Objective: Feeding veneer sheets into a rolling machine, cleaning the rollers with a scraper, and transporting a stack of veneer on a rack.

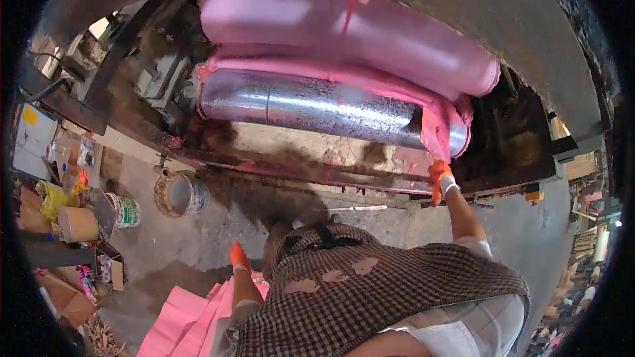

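Right at the fingers of the right hand [439, 175], gloved in orange, and they're clamped on the lower tip of a pink sheet [434, 125]! That sheet drapes down the right end of a shiny metal roller [317, 107], narrowing as it meets the glove. Over to the left hand [239, 256], orange-gloved too, low above the floor [370, 225]; whether its fingers are apart or together, I cannot tell. Just beside it, a heap of folded pink sheets [178, 317] fans out.

Up behind the metal roller, a bigger roller [370, 26] wears a full pink coat, a thick pink ridge running between the two. Beneath them, a pale tray [284, 140] carries pink specks and crumbs.

Out left to the containers! Near the machine's front edge, a grimy bucket [198, 196], its inside showing pale grey, its contents unclear. Further left, a white-and-green bucket [128, 212], insides hard to make out. Just beside that, a tan round tub [81, 225], and past it a crumpled yellow bag [53, 198], contents hidden. Lower down, a cardboard box [118, 275] near the rim of the view.
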{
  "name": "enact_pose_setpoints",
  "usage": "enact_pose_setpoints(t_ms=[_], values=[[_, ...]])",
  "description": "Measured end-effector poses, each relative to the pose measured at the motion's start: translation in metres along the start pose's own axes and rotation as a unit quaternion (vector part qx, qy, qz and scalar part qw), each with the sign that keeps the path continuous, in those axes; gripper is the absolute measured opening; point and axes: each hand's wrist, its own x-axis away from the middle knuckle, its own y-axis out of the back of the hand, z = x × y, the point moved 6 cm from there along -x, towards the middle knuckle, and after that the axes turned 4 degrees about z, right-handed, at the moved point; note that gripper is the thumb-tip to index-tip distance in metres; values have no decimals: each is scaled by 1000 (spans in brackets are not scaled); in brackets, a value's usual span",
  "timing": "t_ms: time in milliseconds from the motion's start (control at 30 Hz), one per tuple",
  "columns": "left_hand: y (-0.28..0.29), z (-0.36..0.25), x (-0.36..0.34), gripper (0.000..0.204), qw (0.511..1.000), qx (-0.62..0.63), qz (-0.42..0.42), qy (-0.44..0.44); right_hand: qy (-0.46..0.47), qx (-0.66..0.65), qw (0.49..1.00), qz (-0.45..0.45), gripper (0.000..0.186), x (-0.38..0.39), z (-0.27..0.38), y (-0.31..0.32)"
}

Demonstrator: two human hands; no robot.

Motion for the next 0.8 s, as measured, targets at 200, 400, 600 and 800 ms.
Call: enact_pose_setpoints(t_ms=[200, 400, 600, 800], values=[[44, 18, -23, 46, 988, 1, -23, 153, 222, 469, 845, -128, 33, -53, 264, -31], [-24, -89, -33, 57, 994, 60, 75, 51, 124, 186, 973, 55, 56, -140, 489, 4], [94, -65, -49, 47, 997, 59, 44, 29, 360, 521, 774, 19, 38, -61, 664, -66], [96, -56, -35, 46, 994, -36, -2, 105, 179, 304, 928, -124, 46, 7, 607, 28]])
